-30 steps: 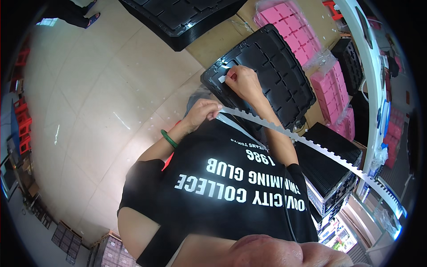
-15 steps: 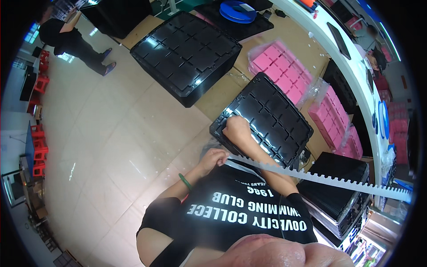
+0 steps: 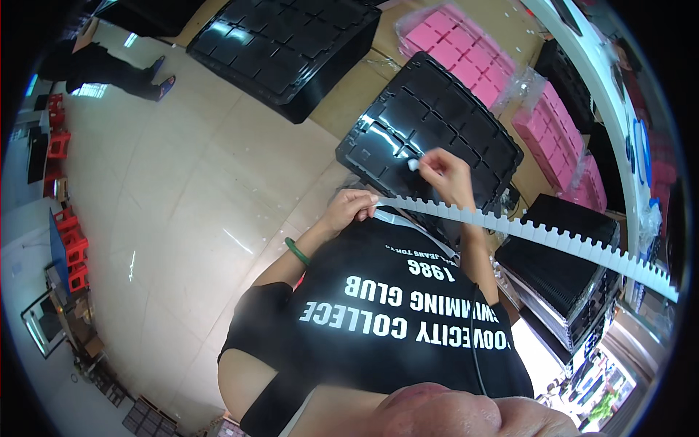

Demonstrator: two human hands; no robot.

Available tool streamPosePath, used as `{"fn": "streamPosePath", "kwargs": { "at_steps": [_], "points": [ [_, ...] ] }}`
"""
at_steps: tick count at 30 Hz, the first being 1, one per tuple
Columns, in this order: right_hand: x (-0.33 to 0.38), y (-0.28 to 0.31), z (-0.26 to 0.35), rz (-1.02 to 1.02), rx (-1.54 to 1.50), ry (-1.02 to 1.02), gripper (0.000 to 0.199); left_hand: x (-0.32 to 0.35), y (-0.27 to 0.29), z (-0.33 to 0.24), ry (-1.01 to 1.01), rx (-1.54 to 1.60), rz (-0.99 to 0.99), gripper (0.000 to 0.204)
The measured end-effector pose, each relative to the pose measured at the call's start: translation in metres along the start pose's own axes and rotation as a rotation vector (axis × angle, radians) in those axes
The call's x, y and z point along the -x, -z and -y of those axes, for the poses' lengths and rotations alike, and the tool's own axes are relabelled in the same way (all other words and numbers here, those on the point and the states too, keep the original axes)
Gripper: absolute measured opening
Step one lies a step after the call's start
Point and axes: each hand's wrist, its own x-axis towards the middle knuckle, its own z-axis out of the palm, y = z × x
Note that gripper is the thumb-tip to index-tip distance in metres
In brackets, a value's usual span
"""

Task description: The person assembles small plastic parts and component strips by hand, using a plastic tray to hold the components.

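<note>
My left hand (image 3: 352, 210) pinches the near end of a long white notched strip (image 3: 542, 234), which stretches in front of my body and off to the right. Beyond the strip, my right hand (image 3: 446, 176) is closed, with a small white piece (image 3: 413, 165) at its fingertips. That piece hangs over, or rests against, the shiny black compartment tray (image 3: 444, 109); contact cannot be made out. Strip and right forearm cross in the picture.
Another tall black tray stack (image 3: 291, 51) stands to the far left. Pink trays (image 3: 466, 47) in clear plastic lie behind, with more pink ones (image 3: 550, 135) to the right. Dark sheets are stacked (image 3: 561, 255) at right, below a white table edge (image 3: 604, 95). A person (image 3: 109, 69) stands far left.
My right hand has lifted off the tray's near left part and moved right, with the white piece now showing in its fingers. My left hand keeps the strip. The view has tilted downward.
</note>
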Motion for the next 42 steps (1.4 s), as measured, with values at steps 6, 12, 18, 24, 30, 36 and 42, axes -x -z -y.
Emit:
{"fn": "streamPosePath", "kwargs": {
  "at_steps": [6,12,18,24,30,36,42],
  "points": [
    [0.144,0.086,-0.048,-0.336,0.406,-0.298,0.013,-0.003,-0.032,-0.039,-0.034,-0.109,0.109,0.031],
    [0.151,0.068,-0.015,-0.390,-0.040,-0.364,0.018,-0.027,-0.059,-0.059,0.136,-0.025,0.270,0.026],
    [0.106,0.026,-0.007,-0.013,-1.123,-0.261,0.025,-0.039,-0.067,-0.057,0.239,0.033,0.351,0.026],
    [0.103,0.016,-0.018,0.075,-1.251,-0.214,0.025,-0.041,-0.067,-0.049,0.307,0.018,0.423,0.026],
    [0.085,0.017,-0.041,0.115,-1.164,0.049,0.018,-0.057,-0.068,-0.047,0.357,0.051,0.423,0.025],
    [0.073,0.080,-0.045,-0.432,-0.452,-0.329,0.014,-0.071,-0.069,-0.047,0.307,-0.009,0.343,0.021],
    [0.026,0.140,-0.095,-0.637,0.096,-0.160,0.016,-0.086,-0.084,-0.046,0.267,-0.432,0.669,0.021]
  ]
}}
